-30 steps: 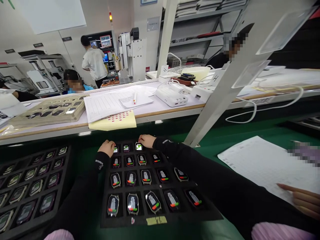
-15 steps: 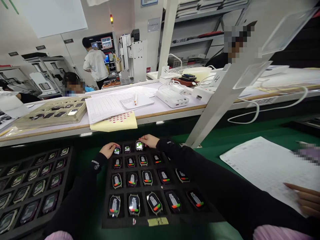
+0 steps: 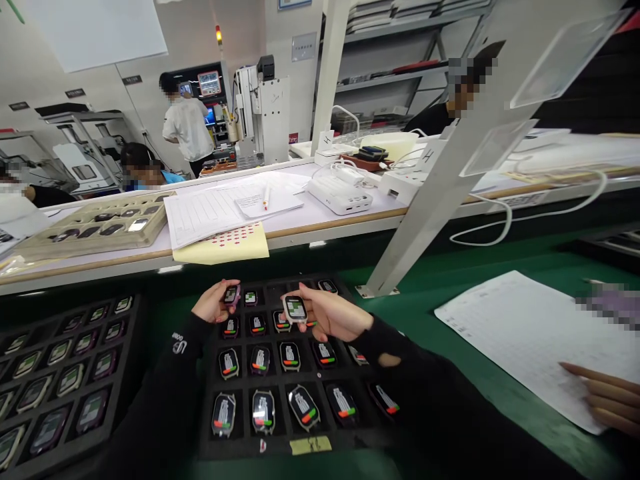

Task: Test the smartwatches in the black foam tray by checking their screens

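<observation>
My left hand (image 3: pixel 214 302) pinches a small smartwatch (image 3: pixel 231 295) with a dark screen and purple edge, raised above the top row of a black foam tray (image 3: pixel 260 448). My right hand (image 3: pixel 327 313) holds a second smartwatch (image 3: pixel 295 309) by its edges, its lit screen facing up, above the tray's second row. Several other smartwatches lie in the tray's square pockets, each showing a white figure and a red-green bar. Part of the tray's upper right is hidden under my right hand and sleeve.
A second foam tray of watches (image 3: pixel 65 373) lies to the left on the green mat (image 3: pixel 440 313). A co-worker's hand (image 3: pixel 603 400) rests on a printed sheet (image 3: pixel 505 340) at right. A white post (image 3: pixel 415 220) rises behind. The white bench (image 3: pixel 295 227) beyond holds papers and a power bank.
Both hands have lifted a watch out of the tray's top row. My right hand has drawn its watch toward me and turned palm up.
</observation>
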`<move>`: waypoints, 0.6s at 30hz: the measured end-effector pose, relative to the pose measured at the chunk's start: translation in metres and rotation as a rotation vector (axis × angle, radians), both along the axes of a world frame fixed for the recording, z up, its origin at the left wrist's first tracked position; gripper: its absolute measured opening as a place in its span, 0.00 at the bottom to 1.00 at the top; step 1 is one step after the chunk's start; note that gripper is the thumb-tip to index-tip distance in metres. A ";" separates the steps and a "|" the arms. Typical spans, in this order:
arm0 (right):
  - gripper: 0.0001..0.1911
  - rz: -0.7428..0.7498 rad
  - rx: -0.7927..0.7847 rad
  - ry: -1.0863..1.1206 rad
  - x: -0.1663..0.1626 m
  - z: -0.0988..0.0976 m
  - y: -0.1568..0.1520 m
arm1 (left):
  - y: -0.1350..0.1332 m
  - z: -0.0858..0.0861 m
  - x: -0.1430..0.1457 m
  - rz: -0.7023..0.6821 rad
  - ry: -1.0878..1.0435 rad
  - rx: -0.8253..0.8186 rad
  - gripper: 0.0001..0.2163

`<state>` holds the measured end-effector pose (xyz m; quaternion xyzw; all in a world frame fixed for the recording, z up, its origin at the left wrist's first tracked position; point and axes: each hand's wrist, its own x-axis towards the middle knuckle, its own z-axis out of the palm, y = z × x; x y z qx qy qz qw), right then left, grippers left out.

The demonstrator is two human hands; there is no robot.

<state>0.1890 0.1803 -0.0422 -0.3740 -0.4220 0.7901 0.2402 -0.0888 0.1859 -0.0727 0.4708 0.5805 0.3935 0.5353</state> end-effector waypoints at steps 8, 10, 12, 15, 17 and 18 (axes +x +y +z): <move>0.12 -0.106 0.344 0.220 0.011 0.045 -0.031 | -0.080 0.082 0.064 -0.170 -0.055 0.294 0.30; 0.13 -0.107 0.400 0.254 0.016 0.053 -0.035 | -0.092 0.097 0.078 -0.099 -0.014 0.363 0.30; 0.14 -0.104 0.435 0.292 0.022 0.058 -0.036 | -0.098 0.107 0.090 0.016 0.019 0.469 0.30; 0.14 -0.086 0.458 0.339 0.029 0.062 -0.032 | -0.098 0.115 0.104 0.157 0.022 0.597 0.30; 0.15 -0.077 0.469 0.366 0.032 0.064 -0.028 | -0.095 0.118 0.110 0.217 0.019 0.625 0.29; 0.15 -0.076 0.479 0.378 0.034 0.065 -0.025 | -0.094 0.118 0.111 0.242 0.025 0.621 0.29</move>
